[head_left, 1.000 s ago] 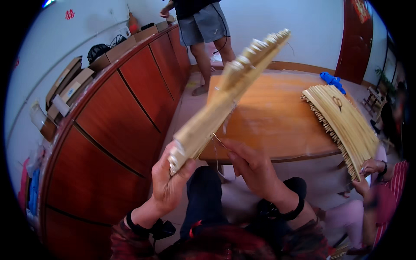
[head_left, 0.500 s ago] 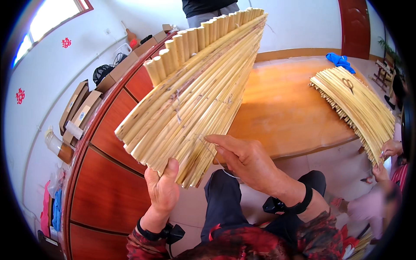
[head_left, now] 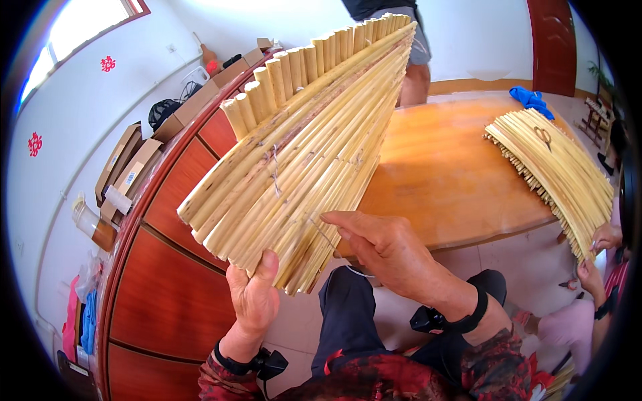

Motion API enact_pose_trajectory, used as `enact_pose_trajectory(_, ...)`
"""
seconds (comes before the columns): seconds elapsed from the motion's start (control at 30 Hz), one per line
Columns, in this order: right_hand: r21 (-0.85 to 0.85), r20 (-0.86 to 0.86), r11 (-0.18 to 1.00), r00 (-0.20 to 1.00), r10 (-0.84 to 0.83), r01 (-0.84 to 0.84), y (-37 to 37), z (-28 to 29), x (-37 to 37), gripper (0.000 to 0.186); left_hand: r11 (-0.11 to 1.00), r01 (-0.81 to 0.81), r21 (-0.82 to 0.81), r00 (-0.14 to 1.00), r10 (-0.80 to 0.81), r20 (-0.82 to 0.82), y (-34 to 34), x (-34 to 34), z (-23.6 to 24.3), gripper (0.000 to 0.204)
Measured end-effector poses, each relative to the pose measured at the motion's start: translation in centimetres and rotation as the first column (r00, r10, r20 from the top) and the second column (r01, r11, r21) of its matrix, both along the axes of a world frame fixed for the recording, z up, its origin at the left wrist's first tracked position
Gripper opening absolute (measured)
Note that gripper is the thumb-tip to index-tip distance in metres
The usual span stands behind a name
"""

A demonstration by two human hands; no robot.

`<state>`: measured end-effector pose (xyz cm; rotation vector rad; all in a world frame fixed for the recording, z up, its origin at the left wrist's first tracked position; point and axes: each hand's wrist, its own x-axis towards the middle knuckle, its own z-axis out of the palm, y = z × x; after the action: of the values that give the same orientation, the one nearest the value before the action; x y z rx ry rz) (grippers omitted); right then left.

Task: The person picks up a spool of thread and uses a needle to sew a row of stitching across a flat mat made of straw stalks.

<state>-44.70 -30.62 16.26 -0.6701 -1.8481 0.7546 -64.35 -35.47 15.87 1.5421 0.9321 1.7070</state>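
Note:
A panel of pale plant stalks (head_left: 314, 160), laid side by side and bound with thread, slants up in front of me. My left hand (head_left: 254, 294) grips its near lower edge, thumb on the front face; the fingers behind are hidden. Close to the face is my right hand (head_left: 394, 250), its index finger reaching toward the stalks and the other fingers curled. A thin pale string (head_left: 332, 244) runs from the panel down beneath this hand, apparently held in the curled fingers. Short thread ends (head_left: 275, 177) stick out of a binding row.
Behind the panel stands a wooden table (head_left: 448, 167) with a second stalk panel (head_left: 548, 160), scissors (head_left: 543, 137) and a blue cloth (head_left: 530, 100). A co-worker's hands (head_left: 598, 250) touch that panel. Red cabinets (head_left: 174, 301) line the left; another person (head_left: 408, 60) stands beyond.
The standing person at the back has moved to the right. My view has shifted slightly; both my hands keep nearly the same places on and by the panel.

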Motion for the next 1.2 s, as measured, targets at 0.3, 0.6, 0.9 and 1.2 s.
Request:
enact_pose_trajectory(0.3,0.021,0.002,0.999,1.000,-0.030,0.030,-0.3,0.5,0.2,0.024,1.000,0.017,0.014,1.000,-0.017,0.008,-0.1,0.3,0.0,0.046)
enact_pose_trajectory(0.6,0.059,0.022,0.997,0.998,-0.051,0.050,-0.5,1.0,-0.1,0.023,0.998,0.045,0.049,0.999,-0.046,0.019,0.2,0.1,0.1,0.043)
enact_pose_trajectory(0.9,0.056,0.001,0.998,0.999,-0.036,0.036,-0.2,0.6,-0.4,0.024,0.999,0.021,0.033,0.999,-0.022,0.027,0.1,-0.2,0.1,0.044)
enact_pose_trajectory(1.2,0.081,-0.006,0.996,0.999,-0.038,0.039,0.1,0.7,-0.7,0.024,1.000,0.002,0.021,1.000,-0.003,0.023,0.1,-0.3,0.1,0.047)
